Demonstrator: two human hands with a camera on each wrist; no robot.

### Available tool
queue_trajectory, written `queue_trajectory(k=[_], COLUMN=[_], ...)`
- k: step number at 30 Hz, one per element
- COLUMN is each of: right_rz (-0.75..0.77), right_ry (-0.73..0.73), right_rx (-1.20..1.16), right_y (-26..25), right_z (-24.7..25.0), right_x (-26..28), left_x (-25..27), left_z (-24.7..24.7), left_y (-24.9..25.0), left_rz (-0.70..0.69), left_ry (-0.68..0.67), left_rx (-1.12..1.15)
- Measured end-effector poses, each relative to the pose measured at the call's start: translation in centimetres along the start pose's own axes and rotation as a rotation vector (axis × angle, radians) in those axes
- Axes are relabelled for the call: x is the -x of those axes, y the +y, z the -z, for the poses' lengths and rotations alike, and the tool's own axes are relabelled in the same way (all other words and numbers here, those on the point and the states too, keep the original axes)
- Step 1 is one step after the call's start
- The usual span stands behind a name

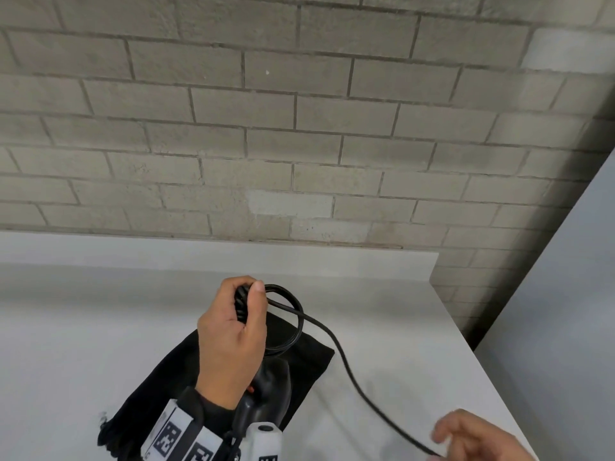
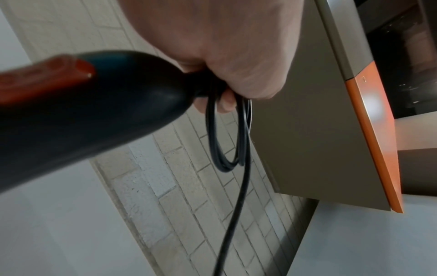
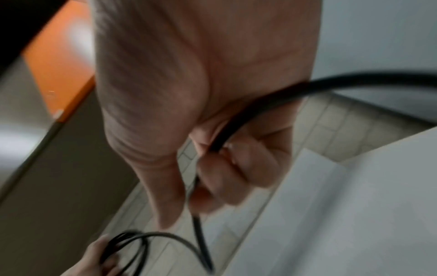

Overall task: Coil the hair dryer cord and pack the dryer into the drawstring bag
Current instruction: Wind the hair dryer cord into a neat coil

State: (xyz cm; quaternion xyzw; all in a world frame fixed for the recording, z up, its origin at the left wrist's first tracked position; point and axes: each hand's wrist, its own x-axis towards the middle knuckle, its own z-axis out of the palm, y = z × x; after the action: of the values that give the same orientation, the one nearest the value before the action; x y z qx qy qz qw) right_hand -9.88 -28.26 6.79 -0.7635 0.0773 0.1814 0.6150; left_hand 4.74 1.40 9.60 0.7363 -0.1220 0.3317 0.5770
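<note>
My left hand (image 1: 238, 322) grips the base of the black hair dryer's (image 1: 269, 390) handle together with a few loops of black cord (image 1: 289, 314), held above the black drawstring bag (image 1: 309, 357) lying flat on the white table. In the left wrist view the dryer (image 2: 99, 115) with its red switch fills the left, and the loops (image 2: 227, 134) hang from my fingers (image 2: 227, 102). The free cord (image 1: 352, 374) runs down to my right hand (image 1: 466, 437) at the bottom right, whose curled fingers (image 3: 231, 173) hold the cord (image 3: 248, 115).
The white table (image 1: 100, 327) ends at a grey brick wall (image 1: 299, 128) behind and at its right edge (image 1: 466, 334). A grey panel (image 1: 565, 294) stands to the right. An orange-edged board (image 2: 378, 142) shows in the wrist views.
</note>
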Motion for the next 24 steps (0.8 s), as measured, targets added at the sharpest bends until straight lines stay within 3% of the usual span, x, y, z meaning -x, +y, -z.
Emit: queue_trajectory(k=[2,4,7,9,14,16,20,24], right_rz=[-0.016,0.021,0.121,0.258,0.525,0.608,0.937,1.07], right_ry=[0.065,0.071,0.202,0.292,0.301,0.38,0.591,0.578], right_rx=[0.136,0.373,0.622,0.547,0.411,0.443,0.681,0.627], right_y=[-2.0,-2.9,-4.0,-4.9,-6.9,-7.3,-9.1,-12.0], right_z=[-2.5,-5.3,-8.2,-9.5,-10.5,-10.3,-9.1,-8.0], right_x=[-0.9,-2.6,-5.3,-6.4,-7.0,-6.2,-4.2,-3.4], left_x=[0.3,0.7,1.2,1.6,1.5,1.1,1.0,1.6], left_z=[-0.3,-0.7,-1.1,-1.3,-1.1,-0.8,-0.3,-0.3], left_y=[0.3,0.4,0.8,1.3,1.5,1.2,1.2,1.8], left_rz=[0.001,-0.004,-0.015,-0.031,-0.058,-0.058,-0.087,-0.153], left_ry=[-0.022,-0.04,-0.071,-0.09,-0.075,-0.066,-0.105,-0.21], left_rx=[0.01,0.012,0.026,0.027,0.002,-0.015,-0.018,0.048])
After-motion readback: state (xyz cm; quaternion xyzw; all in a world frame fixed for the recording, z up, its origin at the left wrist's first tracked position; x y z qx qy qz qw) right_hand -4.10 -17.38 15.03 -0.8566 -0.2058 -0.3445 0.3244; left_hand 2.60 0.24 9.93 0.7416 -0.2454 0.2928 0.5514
